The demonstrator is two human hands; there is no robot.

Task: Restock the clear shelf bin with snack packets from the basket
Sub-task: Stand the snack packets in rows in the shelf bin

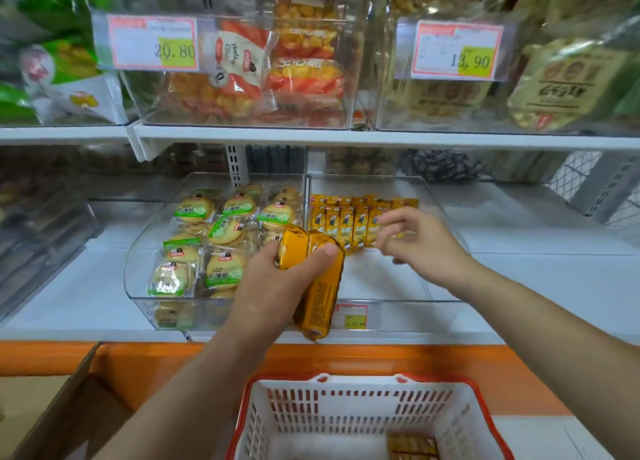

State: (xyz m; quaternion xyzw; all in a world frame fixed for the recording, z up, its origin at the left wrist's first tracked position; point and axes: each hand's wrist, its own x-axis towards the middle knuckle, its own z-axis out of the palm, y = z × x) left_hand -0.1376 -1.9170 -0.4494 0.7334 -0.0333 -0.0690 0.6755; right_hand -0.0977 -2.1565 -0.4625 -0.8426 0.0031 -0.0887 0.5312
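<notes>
— What have I got in hand right now?

— My left hand [277, 283], at centre frame, is clamped around a bundle of orange snack packets [313, 279], thumb across the top, with one packet hanging lower than the others. My right hand [420, 241] is over the clear shelf bin [446, 298] just right of centre, fingers spread apart beside the standing row of yellow packets [349, 224]. It's blurred, so I can't tell whether a packet is pinched in the fingertips.

— How do they handle?

— I'd judge them light, with slick foil wrap, fairly stiff like small bars. Gripped across the middle they hold, but that low one looks ready to slide out. I'd take each by its long sides near the middle rather than by the crimped ends.

— Anything I can't see?

— The basket [367, 411] at the bottom of the frame is cut off by the edge; only a few brown-gold packets [412, 445] show at lower right, so I can't count what remains. My left hand covers the bin's front-left corner, and its price tag [351, 316] is half hidden behind the bundle. The neighbouring green biscuit packs [207, 238] sit left of centre, apart from my row.
</notes>
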